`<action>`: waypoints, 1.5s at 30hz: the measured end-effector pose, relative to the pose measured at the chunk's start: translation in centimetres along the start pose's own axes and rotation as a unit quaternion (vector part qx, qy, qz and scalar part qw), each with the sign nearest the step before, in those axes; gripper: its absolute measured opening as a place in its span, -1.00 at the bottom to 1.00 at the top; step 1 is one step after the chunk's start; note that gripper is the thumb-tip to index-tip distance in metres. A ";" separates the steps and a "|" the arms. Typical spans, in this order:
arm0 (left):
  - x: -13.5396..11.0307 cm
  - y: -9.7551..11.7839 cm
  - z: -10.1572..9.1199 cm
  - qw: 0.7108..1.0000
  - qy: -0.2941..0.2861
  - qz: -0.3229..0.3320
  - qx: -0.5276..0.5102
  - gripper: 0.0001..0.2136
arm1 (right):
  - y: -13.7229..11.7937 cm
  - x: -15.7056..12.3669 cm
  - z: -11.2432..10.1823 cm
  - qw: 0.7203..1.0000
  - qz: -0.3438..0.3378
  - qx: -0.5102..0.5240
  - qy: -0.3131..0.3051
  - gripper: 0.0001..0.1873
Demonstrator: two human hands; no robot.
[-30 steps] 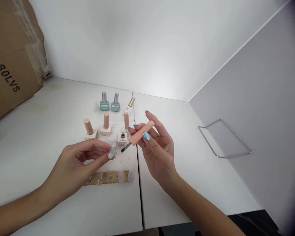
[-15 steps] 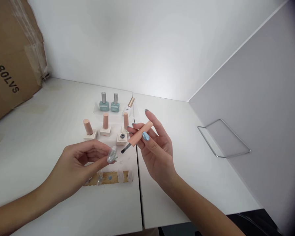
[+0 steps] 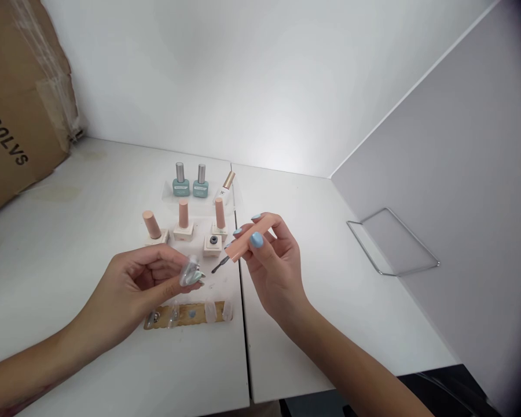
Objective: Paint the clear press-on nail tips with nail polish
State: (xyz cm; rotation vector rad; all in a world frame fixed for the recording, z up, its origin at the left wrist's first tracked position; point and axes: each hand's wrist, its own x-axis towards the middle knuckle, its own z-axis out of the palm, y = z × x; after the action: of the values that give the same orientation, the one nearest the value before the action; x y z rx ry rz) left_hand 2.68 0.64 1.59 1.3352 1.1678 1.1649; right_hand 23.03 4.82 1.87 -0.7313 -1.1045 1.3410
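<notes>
Between thumb and fingertips, my left hand (image 3: pixel 141 286) pinches a clear, glossy false nail (image 3: pixel 190 271). My right hand (image 3: pixel 274 267) grips the peach cap of a nail polish brush (image 3: pixel 248 238). Its dark bristle tip points down and left, a small gap away from the false nail. Behind the brush stands an open polish bottle (image 3: pixel 212 245) with dark polish at its neck. Below my left hand lies a wooden strip (image 3: pixel 200 314) with several clear false nails on it and one bare bluish spot.
Several peach-capped bottles (image 3: pixel 183 223) stand behind my hands. Farther back, two teal bottles (image 3: pixel 181 182) and a tilted gold-capped bottle (image 3: pixel 226 186) sit on a clear tray. A cardboard box (image 3: pixel 21 104) is at left, a wire frame (image 3: pixel 393 240) at right. A seam (image 3: pixel 245 347) splits the table.
My left hand has turned the false nail slightly and shifted a little left. The fingers of my right hand have curled closer round the brush cap, and the view has moved slightly.
</notes>
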 end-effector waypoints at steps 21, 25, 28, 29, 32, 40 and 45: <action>-0.3 -0.1 0.1 0.994 0.020 0.064 0.090 -0.91 | 0.1 -0.8 1.1 0.998 -0.031 0.011 -0.053 -0.63; -0.5 -0.7 0.0 0.995 0.015 0.040 0.090 -0.98 | 0.1 -0.8 1.2 0.999 -0.030 0.013 -0.021 -0.68; -0.9 -1.3 -0.3 0.997 0.013 0.015 0.079 -0.97 | 0.1 -0.7 1.1 0.999 -0.034 -0.012 0.001 -0.69; -1.0 -1.5 -0.4 0.997 0.012 0.009 0.076 -0.97 | 0.1 -0.7 1.1 0.999 -0.033 -0.021 0.010 -0.69; -1.1 -1.8 -0.5 0.998 0.010 -0.001 0.068 -0.96 | 0.1 -0.6 1.0 0.998 -0.033 -0.039 0.034 -0.71; -0.6 -1.1 -0.4 0.998 0.004 -0.010 0.058 -0.88 | 0.1 -0.7 1.1 0.996 -0.084 0.004 -0.008 -0.68; -0.7 -1.3 -0.4 0.999 -0.011 -0.009 0.047 -0.84 | 0.2 -0.8 1.0 0.994 -0.078 0.002 -0.075 -0.66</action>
State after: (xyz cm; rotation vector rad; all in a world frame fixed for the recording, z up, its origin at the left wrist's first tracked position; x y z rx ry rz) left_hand 2.14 0.06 0.30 1.4019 1.2290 1.0911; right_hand 22.12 3.85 1.85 -0.5370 -1.2518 1.2792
